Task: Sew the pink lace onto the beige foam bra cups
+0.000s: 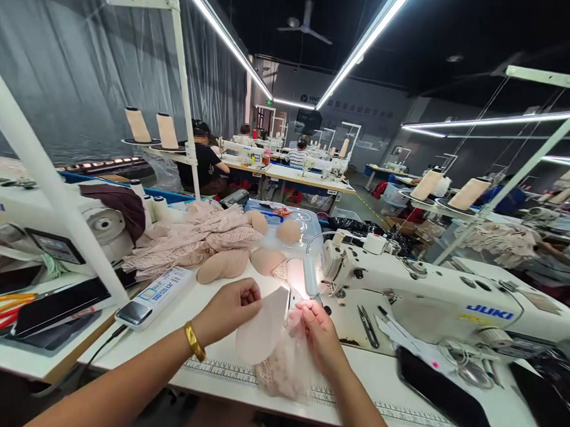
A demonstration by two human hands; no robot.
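Note:
My left hand is closed, its thumb and curled fingers pinching the upper edge of a pale bra cup pad. Lace fabric, pale pink and sheer, hangs from my right hand, whose fingers are pressed together on its top. Pad and lace overlap in front of the sewing machine, close to its lit needle area. Beyond my hands, beige cup pads lie on the white table. The far side of the pad is hidden.
Thread snips lie on the machine bed. A dark phone rests at right, a control box at left. Piled lace and a clear plastic bin stand behind. A thread stand pole crosses the left. People sit farther back.

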